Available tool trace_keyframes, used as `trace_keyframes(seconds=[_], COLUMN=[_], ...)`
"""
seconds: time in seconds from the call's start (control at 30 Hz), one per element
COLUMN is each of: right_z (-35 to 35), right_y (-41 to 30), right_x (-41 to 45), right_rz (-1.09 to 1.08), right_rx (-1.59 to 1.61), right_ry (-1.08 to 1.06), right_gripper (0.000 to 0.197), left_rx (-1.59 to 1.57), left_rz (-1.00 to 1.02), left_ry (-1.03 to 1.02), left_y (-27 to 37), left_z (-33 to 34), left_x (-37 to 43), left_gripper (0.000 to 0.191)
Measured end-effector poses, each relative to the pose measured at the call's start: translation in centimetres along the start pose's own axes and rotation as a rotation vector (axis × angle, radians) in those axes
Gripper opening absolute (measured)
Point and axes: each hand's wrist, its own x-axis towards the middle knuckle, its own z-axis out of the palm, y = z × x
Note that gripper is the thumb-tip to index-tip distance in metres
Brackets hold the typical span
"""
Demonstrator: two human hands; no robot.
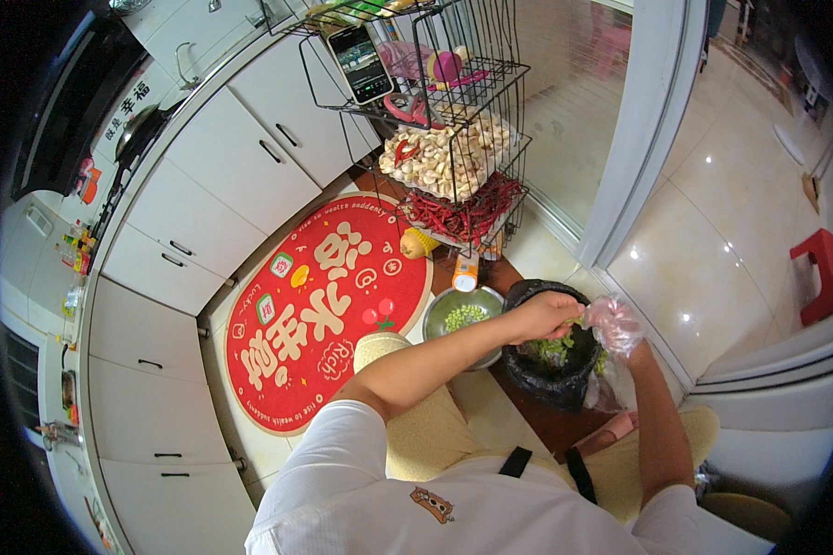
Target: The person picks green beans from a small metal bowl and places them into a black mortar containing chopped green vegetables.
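Observation:
My bare left hand [547, 316] reaches across over a black stone-like mortar [524, 368], its fingers pinched on a small green piece, perhaps a pod. Right beside it is my right hand [615, 325], in a clear plastic glove. The fingertips of the two hands meet; what the gloved fingers grip is blurred. Green pods or scraps [554, 349] lie inside the mortar below. To its left, a metal bowl [434, 326] holds several shelled green beans or peas, partly hidden by my left forearm. A clear plastic bag [605, 392] hangs at the mortar's right side.
A black wire rack [525, 104] stands ahead, with garlic cloves [451, 156], dried red chillies [458, 211] and a propped phone [361, 64]. An orange-and-white container [466, 272] is by the bowl. A red mat [305, 326] lies left, a sliding-door frame [638, 159] right.

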Motion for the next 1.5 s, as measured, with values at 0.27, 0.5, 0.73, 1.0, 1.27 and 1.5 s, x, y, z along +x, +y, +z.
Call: trace_keyframes(seconds=[0.27, 0.5, 0.73, 1.0, 1.27, 1.5], right_z=[0.0, 0.9, 1.5, 2.3, 1.8, 1.0], right_y=[-2.7, -3.0, -1.4, -1.5, 0.3, -1.0], right_x=[-1.1, -1.0, -0.2, -0.4, 0.6, 0.2], right_rz=[-0.067, 0.132, 0.029, 0.106, 0.013, -0.033], right_rx=[0.751, 0.724, 0.397, 0.149, 0.005, 0.021], right_ry=[-0.021, 0.198, 0.131, 0.053, 0.144, 0.248], right_gripper=[0.015, 0.014, 0.012, 0.013, 0.013, 0.011], left_rx=[0.110, 0.077, 0.150, 0.065, 0.035, -0.037], left_rz=[-0.131, -0.155, -0.109, -0.116, -0.069, -0.071], left_ry=[0.206, 0.133, 0.089, -0.040, 0.000, 0.006], left_y=[-1.0, -1.8, -1.5, -0.1, 0.0, 0.1], left_z=[-0.1, -1.0, -0.3, 0.1, -0.2, -0.3], left_x=[0.7, 1.5, 1.2, 0.0, 0.2, 0.4], left_gripper=[0.031, 0.022, 0.045, 0.065, 0.031, 0.017])
